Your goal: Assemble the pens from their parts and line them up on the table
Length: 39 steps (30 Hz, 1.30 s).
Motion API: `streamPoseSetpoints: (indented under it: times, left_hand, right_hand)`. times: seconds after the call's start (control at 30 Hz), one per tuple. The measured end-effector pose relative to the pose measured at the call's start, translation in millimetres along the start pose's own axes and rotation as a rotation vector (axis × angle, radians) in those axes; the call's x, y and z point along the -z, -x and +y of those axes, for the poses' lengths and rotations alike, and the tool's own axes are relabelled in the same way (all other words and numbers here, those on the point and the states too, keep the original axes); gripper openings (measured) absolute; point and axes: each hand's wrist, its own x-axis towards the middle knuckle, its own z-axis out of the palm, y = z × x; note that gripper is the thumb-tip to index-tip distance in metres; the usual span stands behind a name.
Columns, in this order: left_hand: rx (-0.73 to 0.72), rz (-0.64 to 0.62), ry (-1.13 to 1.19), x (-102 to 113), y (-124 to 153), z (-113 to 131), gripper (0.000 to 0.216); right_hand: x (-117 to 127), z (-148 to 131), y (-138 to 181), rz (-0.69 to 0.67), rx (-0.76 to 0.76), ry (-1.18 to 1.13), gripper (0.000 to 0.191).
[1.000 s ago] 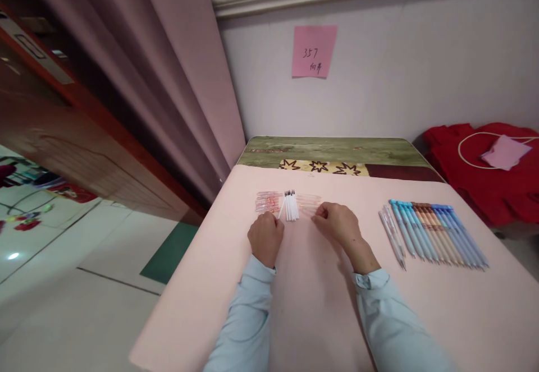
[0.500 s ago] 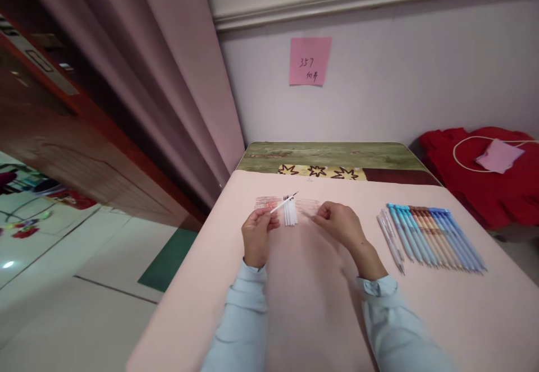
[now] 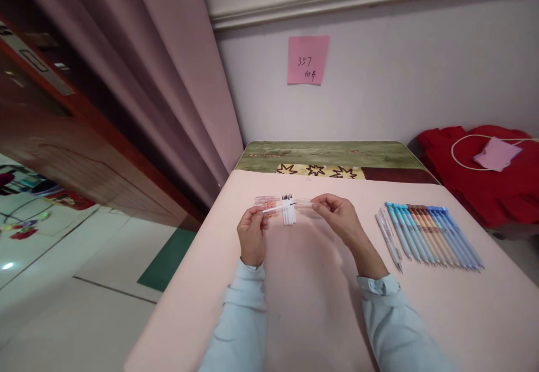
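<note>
My left hand (image 3: 252,234) pinches a thin white pen refill (image 3: 275,209), whose dark tip points right. Opposite it, my right hand (image 3: 337,215) is closed, thumb against forefinger, at the end of a clear pen tube (image 3: 304,201). The refill's tip and the tube lie close together; whether they touch I cannot tell. Beneath them a bundle of white refills (image 3: 288,216) with dark ends lies on the table. To the left, partly behind my left hand, are several clear pinkish pen parts (image 3: 266,198). More clear parts near my right hand are hard to make out.
A row of pens in blue, brown and violet-blue (image 3: 433,237) lies on the right of the pink-covered table (image 3: 311,316), beside a few clear pens (image 3: 388,237). Red cloth (image 3: 455,187) sits beyond the right edge. A wall with a pink note (image 3: 308,60) stands behind.
My left hand has lowered the refill's tip, making it more level. My right hand has moved slightly left and up, with the clear tube now pointing at the refill.
</note>
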Motion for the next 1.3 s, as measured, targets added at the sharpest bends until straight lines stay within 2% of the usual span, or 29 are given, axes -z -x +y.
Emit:
streamPoseSetpoints:
  times: [0.27, 0.47, 0.6, 0.77, 0.87, 0.93, 1.03, 1.13, 1.2, 1.3]
  left_hand:
    - [-0.001, -0.048, -0.059, 1, 1, 0, 0.015]
    - [-0.011, -0.075, -0.022, 3, -1, -2, 0.012]
    - [-0.001, -0.11, 0.02, 3, 0, -2, 0.015]
    - [0.039, -0.156, 0.089, -4, 7, 1, 0.024]
    - [0.043, -0.226, 0.03, -7, 11, 2, 0.029]
    - [-0.01, -0.228, -0.028, -5, 10, 3, 0.034]
    - [-0.186, -0.094, -0.212, 8, 1, 4, 0.028]
    - [-0.377, 0.031, -0.657, 23, -8, 4, 0.008]
    - [-0.46, 0.02, -0.954, 29, -10, 2, 0.003]
    - [-0.498, -0.045, -1.251, 30, -8, -1, 0.009]
  right_hand:
    - [-1, -2, 1, -0.045, -0.001, -0.02, 0.025]
    - [-2, -4, 2, -0.075, -0.025, -0.019, 0.025]
    - [-4, -9, 5, -0.179, -0.072, -0.02, 0.028]
    - [-13, -8, 8, -0.378, -0.054, 0.055, 0.027]
    - [-19, -3, 10, -0.477, -0.037, 0.09, 0.022]
    - [-22, 0, 10, -0.496, -0.033, 0.091, 0.02]
    - [-21, 1, 8, -0.407, -0.021, 0.018, 0.023]
    - [-16, -1, 6, -0.26, -0.017, -0.09, 0.031]
    - [-15, -3, 5, -0.194, -0.026, -0.144, 0.036]
    - [-15, -5, 4, -0.147, -0.039, -0.188, 0.04]
